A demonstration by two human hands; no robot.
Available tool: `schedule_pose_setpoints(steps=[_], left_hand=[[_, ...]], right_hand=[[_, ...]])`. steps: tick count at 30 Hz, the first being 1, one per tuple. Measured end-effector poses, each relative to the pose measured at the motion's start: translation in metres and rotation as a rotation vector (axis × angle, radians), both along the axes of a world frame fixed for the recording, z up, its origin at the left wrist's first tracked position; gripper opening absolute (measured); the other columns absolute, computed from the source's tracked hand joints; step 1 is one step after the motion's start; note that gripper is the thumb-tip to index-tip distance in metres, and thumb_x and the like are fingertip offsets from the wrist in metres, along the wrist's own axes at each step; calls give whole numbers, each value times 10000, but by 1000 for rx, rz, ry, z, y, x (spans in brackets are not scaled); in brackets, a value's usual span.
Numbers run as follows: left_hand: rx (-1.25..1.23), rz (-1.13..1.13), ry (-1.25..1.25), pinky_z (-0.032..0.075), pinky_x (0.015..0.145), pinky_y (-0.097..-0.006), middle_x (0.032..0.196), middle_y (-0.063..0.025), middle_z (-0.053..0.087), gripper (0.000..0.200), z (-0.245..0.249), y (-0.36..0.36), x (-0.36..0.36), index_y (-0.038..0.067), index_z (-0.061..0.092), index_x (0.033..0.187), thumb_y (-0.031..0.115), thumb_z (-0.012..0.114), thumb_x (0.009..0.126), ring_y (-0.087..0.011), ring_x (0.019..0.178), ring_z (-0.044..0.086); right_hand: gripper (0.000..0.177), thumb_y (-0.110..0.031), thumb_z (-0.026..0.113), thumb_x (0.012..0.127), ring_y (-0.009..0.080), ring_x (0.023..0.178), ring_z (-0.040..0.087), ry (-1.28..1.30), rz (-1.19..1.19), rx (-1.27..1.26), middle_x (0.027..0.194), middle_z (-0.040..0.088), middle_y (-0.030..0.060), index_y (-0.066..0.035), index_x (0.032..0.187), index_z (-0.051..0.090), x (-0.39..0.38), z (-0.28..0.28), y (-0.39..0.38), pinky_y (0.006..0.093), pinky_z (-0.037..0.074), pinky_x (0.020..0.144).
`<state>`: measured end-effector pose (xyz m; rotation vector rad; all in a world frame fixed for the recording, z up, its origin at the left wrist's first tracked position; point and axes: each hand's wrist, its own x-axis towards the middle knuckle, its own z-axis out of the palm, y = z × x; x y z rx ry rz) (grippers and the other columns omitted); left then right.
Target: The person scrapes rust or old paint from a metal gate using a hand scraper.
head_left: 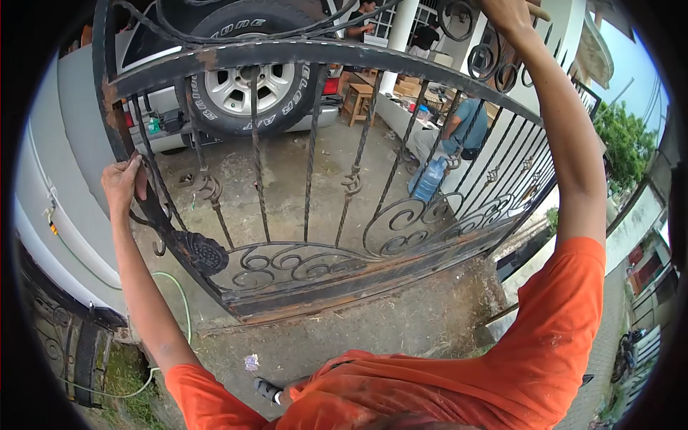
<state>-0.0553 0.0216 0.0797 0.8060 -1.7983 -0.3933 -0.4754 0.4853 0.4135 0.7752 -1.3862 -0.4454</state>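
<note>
A black wrought-iron gate (256, 158) with twisted bars, scrollwork and rust patches stands in front of me. My left hand (122, 183) is closed round its left upright, thumb on the near face, above a dark oval ornament (203, 252). Raised high at the top right is my right hand (505, 16), beside the gate's upper scrolls (459, 20). A tan, stick-like handle (537, 11) sticks out from that hand. The view's edge cuts off most of its fingers, and the handle's other end is hidden.
Behind the gate is parked a car with a spare wheel (256, 93). A blue water jug (428, 179) stands near a seated person (466, 129); other people are farther back. A green hose (185, 301) runs along the ground at left. A wooden stool (357, 102) stands beyond.
</note>
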Motion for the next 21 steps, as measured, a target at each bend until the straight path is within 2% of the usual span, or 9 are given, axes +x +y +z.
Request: schedule_pose_setpoints(steps=[1,3,4,5,7,9,12,15,21], left_hand=[[14,-4,-4,458,560,-333,495,-76,595,427,1,1,1,-15,707,650,350,696,872,-157,492,569],[39,-59,-23,452,557,-318,483,-77,594,447,-4,-13,2,-9,703,636,360,678,887,-153,478,565],[14,-33,-14,444,550,-313,482,-73,592,446,-6,-15,1,-9,702,638,357,675,891,-147,472,559],[-13,-5,-6,437,542,-308,481,-69,591,444,-7,-17,1,-9,701,641,354,673,895,-140,467,553],[41,-25,-4,430,539,-307,492,-65,591,447,-12,-26,2,-8,692,640,356,672,897,-133,478,553],[80,-54,-10,423,535,-306,503,-60,592,449,-13,-35,1,-8,683,640,359,672,899,-125,489,553],[-45,-24,28,415,550,-297,537,-42,591,459,-18,-33,1,14,656,650,398,668,902,-110,533,559],[-1,17,-91,418,560,-297,539,-42,594,466,-18,-46,3,15,665,660,410,657,907,-112,529,558],[-35,4,-52,427,575,-320,552,-50,582,499,-31,-68,4,18,648,647,447,656,902,-131,544,558]], right_hand=[[135,-155,632,814,293,1046,631,158,91,23,984,655,106,-66,908,671,-16,6,6,412,554,846],[115,-67,585,818,332,981,644,89,279,4,944,650,135,-61,931,607,-4,4,21,450,544,761],[205,-162,594,961,281,882,682,290,470,90,1013,699,97,-82,1139,655,-19,19,28,388,554,731],[237,-122,608,917,306,1032,650,97,464,-62,1087,697,64,-150,1137,690,-13,12,37,401,522,850],[271,-136,595,911,265,1029,652,127,315,-11,1110,692,28,-195,1164,671,-36,33,60,417,547,826],[262,-58,545,915,294,1047,647,58,160,66,1096,685,53,-149,1129,667,-35,34,71,416,535,827],[257,-99,564,908,266,1055,644,41,-11,142,1085,686,9,-197,1124,662,-31,37,77,436,559,798],[249,-95,552,904,268,1049,642,108,-22,66,1059,676,12,-190,1111,654,-25,35,72,440,561,796],[247,-107,561,904,269,1034,638,42,18,186,1084,681,3,-188,1121,648,-51,30,66,428,543,839]])
